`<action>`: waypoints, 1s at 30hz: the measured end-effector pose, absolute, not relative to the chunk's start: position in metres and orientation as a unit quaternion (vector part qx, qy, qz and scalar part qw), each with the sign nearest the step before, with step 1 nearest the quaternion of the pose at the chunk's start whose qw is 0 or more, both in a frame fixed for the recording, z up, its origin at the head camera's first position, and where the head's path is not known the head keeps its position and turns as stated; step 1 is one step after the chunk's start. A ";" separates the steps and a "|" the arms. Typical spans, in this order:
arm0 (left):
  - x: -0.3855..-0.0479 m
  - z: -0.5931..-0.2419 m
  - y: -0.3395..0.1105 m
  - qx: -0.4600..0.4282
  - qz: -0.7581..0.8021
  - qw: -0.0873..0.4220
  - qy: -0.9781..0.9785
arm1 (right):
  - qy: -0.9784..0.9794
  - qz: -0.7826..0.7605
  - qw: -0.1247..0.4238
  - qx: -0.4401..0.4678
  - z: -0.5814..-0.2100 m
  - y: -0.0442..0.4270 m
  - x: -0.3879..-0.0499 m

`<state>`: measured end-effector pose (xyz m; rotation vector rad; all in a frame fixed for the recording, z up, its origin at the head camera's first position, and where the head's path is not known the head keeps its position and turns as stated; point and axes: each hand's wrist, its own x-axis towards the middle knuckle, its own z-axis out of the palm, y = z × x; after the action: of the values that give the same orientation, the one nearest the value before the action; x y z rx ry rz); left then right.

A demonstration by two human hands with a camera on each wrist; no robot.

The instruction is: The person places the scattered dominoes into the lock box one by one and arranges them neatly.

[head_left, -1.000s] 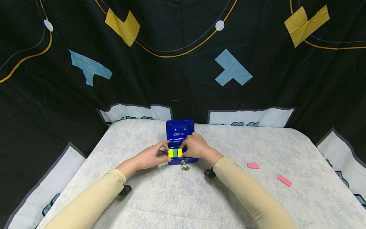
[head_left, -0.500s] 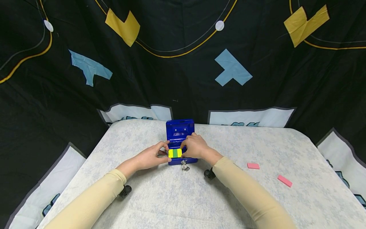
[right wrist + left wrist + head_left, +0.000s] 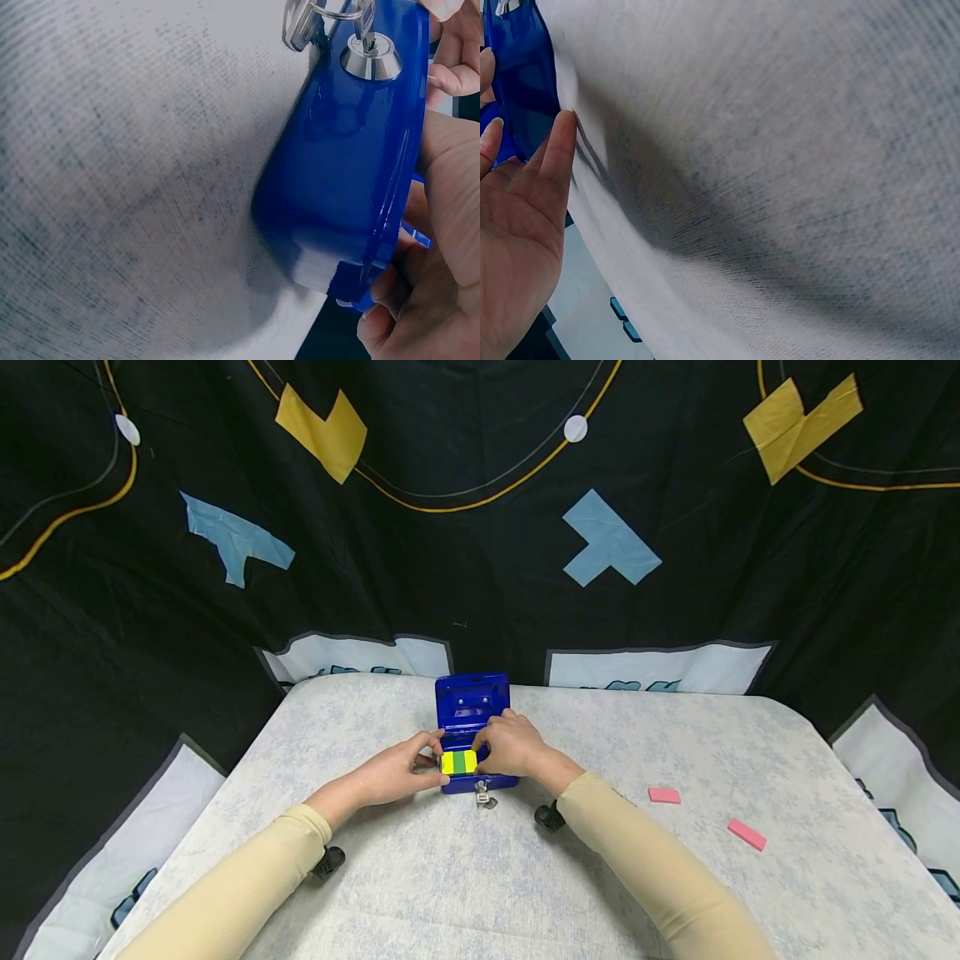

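Only the head view shows blocks [image 3: 459, 763] between 2 hands [image 3: 390, 772] [image 3: 517, 747] (grip unclear); right wrist view details the lock [image 3: 372, 61].

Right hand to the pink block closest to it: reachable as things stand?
Probably yes: the right hand is at the blue box, and no object shows between it and that pink block on the tablecloth.

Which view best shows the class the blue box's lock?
The right wrist view: the lock appears large, its silver rim clear. The head view shows it small on the blue box; the left wrist view catches only a silvery bit at the top edge.
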<state>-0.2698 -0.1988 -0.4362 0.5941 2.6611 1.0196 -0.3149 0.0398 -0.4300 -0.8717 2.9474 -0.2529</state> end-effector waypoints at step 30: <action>-0.269 -0.435 -0.198 0.200 0.344 0.120 0.910 | 0.940 -0.159 -0.008 -0.300 -0.407 0.068 -0.305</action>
<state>-0.2693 -0.1981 -0.4355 0.5831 2.6586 1.0057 -0.3051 0.0679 -0.4074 -0.9487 2.9702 -0.5016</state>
